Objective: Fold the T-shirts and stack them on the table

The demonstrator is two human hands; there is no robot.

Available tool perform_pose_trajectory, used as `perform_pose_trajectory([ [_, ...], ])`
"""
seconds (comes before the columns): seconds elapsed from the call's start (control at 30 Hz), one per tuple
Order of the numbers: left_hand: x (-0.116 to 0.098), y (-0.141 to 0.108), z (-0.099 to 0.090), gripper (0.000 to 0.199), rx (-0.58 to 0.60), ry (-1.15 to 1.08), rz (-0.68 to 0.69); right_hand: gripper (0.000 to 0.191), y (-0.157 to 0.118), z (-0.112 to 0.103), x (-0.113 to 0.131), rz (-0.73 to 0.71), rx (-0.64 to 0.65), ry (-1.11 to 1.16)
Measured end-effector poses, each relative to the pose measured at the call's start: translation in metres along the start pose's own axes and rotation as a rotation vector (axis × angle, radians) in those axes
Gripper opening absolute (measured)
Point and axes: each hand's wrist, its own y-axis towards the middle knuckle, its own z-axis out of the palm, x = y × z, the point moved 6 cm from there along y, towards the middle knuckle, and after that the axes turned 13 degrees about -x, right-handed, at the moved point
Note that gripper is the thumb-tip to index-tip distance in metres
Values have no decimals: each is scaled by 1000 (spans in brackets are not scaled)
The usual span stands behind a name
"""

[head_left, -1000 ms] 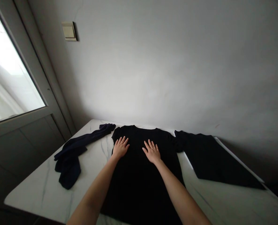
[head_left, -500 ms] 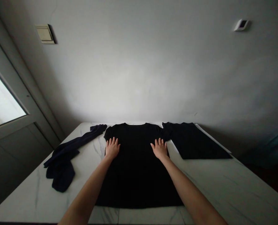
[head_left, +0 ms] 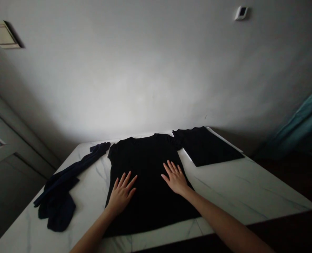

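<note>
A black short-sleeved shirt [head_left: 147, 165] lies spread out on the white marbled table [head_left: 224, 189], its neckline toward the wall. Flat on the shirt's left side rests my left hand [head_left: 121, 193], fingers spread. My right hand [head_left: 175, 177] lies on its right side, also with fingers apart. Neither hand holds anything. To the left is a crumpled dark navy garment [head_left: 63, 189]. A folded black garment [head_left: 208, 146] lies at the back right, by the shirt's right sleeve, with a white edge showing beneath it.
Behind the table stands a grey wall [head_left: 145, 70] with a switch plate [head_left: 4, 34] and a small white device [head_left: 241, 13]. A door [head_left: 11, 165] is at the left, and teal fabric [head_left: 298, 123] hangs at the right.
Both hands have slid down the shirt from near its sleeves toward its lower half. The view has turned and tilted slightly, showing more of the teal fabric.
</note>
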Motion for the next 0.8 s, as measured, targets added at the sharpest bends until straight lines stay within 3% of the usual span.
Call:
perform_pose_trajectory([
  [0.17, 22, -56, -23, 50, -114, -27, -16, 62, -47, -16, -54, -2, -234, 70],
  [0.27, 42, -87, -42, 46, -207, -8, -208, 53, -74, -36, -81, 78, -448, 160],
  [0.33, 52, -103, -52, 41, -210, 43, -323, 48, -87, -48, -91, 154, -499, 169],
  [0.5, 51, -103, -57, 35, -61, -35, -487, 49, -96, -61, -70, 171, -409, 56],
  [0.63, 49, -96, -59, 30, -72, -192, -730, 43, -102, -63, -61, 279, -379, -22],
  [0.8, 53, -104, -66, 24, -68, -280, -770, 37, -115, -66, -72, 316, -291, -114],
])
